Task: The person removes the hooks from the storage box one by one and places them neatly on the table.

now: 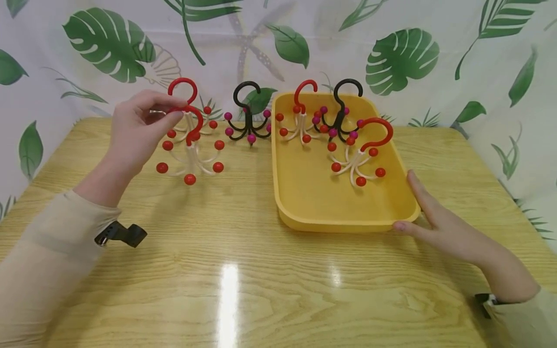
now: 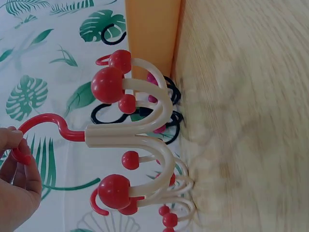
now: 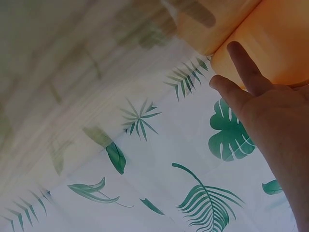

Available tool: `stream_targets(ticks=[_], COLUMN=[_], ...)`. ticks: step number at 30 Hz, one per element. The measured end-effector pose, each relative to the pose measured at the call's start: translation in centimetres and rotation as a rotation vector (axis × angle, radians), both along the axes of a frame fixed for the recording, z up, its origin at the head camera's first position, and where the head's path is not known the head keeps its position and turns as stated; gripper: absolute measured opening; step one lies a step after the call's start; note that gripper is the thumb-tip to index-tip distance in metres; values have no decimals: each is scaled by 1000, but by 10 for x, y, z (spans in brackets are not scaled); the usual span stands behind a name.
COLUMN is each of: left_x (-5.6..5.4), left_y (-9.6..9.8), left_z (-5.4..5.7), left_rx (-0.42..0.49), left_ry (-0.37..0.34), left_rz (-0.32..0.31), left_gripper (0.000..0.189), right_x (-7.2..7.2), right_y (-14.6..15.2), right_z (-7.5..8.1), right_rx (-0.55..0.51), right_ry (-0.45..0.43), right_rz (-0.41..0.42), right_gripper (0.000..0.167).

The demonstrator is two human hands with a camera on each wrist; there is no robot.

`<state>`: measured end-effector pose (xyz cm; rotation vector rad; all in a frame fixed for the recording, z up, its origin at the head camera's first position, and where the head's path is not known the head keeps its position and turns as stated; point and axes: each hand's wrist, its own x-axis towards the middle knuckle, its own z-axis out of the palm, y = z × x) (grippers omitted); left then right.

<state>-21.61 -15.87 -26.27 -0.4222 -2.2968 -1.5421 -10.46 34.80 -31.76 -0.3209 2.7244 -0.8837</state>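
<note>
My left hand pinches the red hook of a white multi-armed hook hanger with red ball tips. In the left wrist view that hanger hangs above the table, its arms apart from the wood. My right hand rests at the near right corner of a yellow tray, thumb by the front rim. In the right wrist view its fingers lie straight against the tray's outer side. Inside the tray are two red-and-white hangers, one at the right and one at the back, plus a black hanger.
Left of the tray a black hanger with magenta balls stands on the wooden table. Another red-hooked hanger stands behind my left hand, partly hidden. A leaf-patterned cloth backs the table.
</note>
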Motion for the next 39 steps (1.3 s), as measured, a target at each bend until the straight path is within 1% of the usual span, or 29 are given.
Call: stream_targets(ticks=[6,10,13,22,29,33,39], left_x=[-4,-7,-10,-18,-22,-23,-24], left_y=[-11,-16,-19,-23,-24,-24,-24], left_z=[-7,-12,-15,-24,-32,-34,-35], left_rx=[-8,-13,-6,2,19,11,-7], left_ry=[-24,-53,-73,-66,-80,-95,-89], left_rz=[52,89,106,124,127,131,131], left_gripper=[24,24,24,22,23,26,27], right_x=[0,1,0,0,0,0,0], right_y=[0,0,0,0,-1,-1,0], right_z=[0,0,0,0,0,0,-1], right_rx=[8,11,11,5,-5,-6,-7], right_ry=[0,-7,-11,-15,-17,-18,-12], right_rz=[-5,-15,-16,-16,-17,-17,-14], right_gripper=[100,101,100,100,102,102,101])
